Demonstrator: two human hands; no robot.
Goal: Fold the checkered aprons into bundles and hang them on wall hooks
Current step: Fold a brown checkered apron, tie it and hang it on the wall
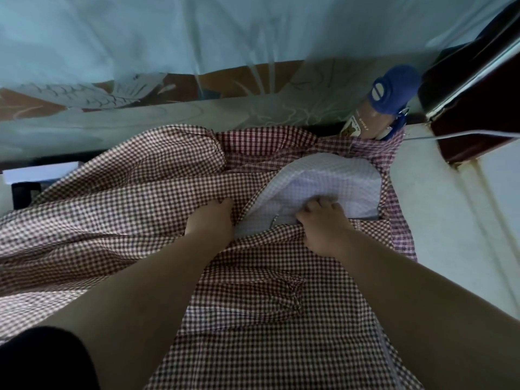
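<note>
The checkered apron [140, 198] is lying rumpled across the white table [439, 215], its pale underside showing near the middle. The left hand [209, 220] is gripping a fold, fingers curled into the cloth. The right hand [323, 223] is clutching the pale part, fingers bunched. A blue-capped bottle [385, 99] is sitting at the apron's far edge.

Pale blue curtain [197, 38], blue-capped bottle [380, 105], dark wooden frame [472, 88]
</note>
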